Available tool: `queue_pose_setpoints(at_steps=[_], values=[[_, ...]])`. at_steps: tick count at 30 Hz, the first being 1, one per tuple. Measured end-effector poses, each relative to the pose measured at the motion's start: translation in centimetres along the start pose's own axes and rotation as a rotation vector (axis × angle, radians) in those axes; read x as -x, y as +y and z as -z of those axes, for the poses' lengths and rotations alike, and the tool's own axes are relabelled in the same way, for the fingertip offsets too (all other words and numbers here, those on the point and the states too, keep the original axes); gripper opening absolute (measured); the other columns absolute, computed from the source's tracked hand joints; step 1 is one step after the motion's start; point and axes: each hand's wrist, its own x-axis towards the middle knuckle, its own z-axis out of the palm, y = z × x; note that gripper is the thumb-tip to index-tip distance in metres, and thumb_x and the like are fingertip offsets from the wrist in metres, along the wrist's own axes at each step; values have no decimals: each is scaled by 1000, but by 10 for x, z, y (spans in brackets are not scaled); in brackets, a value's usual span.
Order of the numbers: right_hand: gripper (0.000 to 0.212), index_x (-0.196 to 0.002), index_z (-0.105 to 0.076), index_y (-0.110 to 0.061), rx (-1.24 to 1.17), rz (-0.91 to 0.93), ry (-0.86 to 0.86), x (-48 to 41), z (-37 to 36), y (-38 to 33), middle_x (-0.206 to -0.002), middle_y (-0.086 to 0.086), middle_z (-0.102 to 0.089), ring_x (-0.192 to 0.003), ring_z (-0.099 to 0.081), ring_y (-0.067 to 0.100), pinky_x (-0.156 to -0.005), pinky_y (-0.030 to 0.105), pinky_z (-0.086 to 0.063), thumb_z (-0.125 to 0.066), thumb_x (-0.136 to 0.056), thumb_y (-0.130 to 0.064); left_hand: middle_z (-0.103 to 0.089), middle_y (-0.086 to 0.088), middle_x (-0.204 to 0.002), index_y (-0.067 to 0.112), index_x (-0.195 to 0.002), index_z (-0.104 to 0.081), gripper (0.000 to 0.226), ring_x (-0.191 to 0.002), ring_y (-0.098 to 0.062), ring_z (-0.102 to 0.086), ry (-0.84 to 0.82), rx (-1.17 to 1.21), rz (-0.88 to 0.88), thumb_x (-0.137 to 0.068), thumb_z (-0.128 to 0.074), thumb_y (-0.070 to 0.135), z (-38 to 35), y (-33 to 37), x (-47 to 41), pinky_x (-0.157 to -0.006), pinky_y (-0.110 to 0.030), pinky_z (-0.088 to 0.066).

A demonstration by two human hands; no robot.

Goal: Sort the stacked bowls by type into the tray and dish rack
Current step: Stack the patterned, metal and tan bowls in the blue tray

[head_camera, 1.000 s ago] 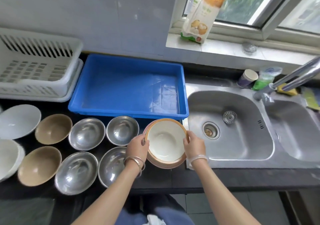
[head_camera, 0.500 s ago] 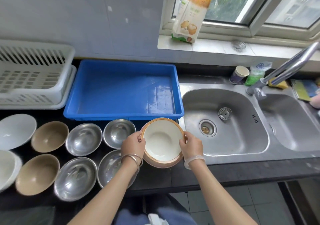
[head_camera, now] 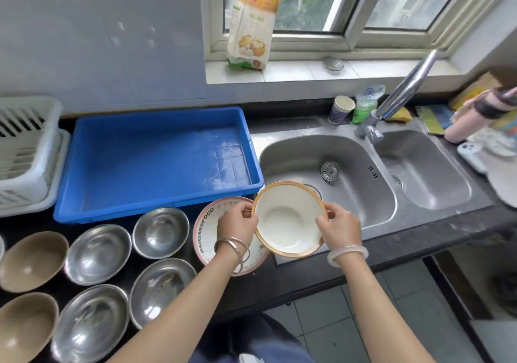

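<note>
Held between both hands: orange-rimmed white bowl (head_camera: 289,220). Left rim pinched by left hand (head_camera: 236,223), right rim by right hand (head_camera: 340,228). Opening faced up at camera; round, no long axis. Bowl kept over front left corner of sink (head_camera: 349,195), partly covering pink-rimmed bowl (head_camera: 207,231) on counter. Blue tray (head_camera: 156,164) just behind.

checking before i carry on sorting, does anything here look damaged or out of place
The blue tray has white scratch lines across the right end of its floor. The strainer lies loose on the floor of the left sink basin, not seated in a drain. The held bowl looks intact.
</note>
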Motion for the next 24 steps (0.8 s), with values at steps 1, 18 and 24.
queue_pose_setpoints(at_steps=[1, 18, 24], values=[[26, -102, -68, -17, 7, -20, 7, 0, 3, 7, -76, -1, -64, -74, -62, 25, -67, 27, -43, -56, -80, -11, -72, -2, -95, 17, -96, -68, 14, -81, -15, -62, -25, -11, 14, -83, -61, 16, -8, 0, 1, -76, -31, -56], [25, -109, -66, -18, -63, -224, -17, 2, -15, 78, -95, 5, -72, -73, -55, 17, -66, 20, -41, -56, -86, -15, -71, -6, -101, 11, -106, -65, 22, -81, -14, -57, -173, -162, 74, -85, -60, 15, -66, -21, 8, -74, -24, -47], [24, -109, -65, -19, -154, -226, -36, 4, -17, 84, -92, 2, -70, -83, -59, 16, -76, 23, -43, -59, -86, -18, -69, -5, -105, 12, -109, -64, 24, -84, -14, -57, -182, -129, 67, -85, -61, 13, -64, -23, 9, -81, -30, -52]])
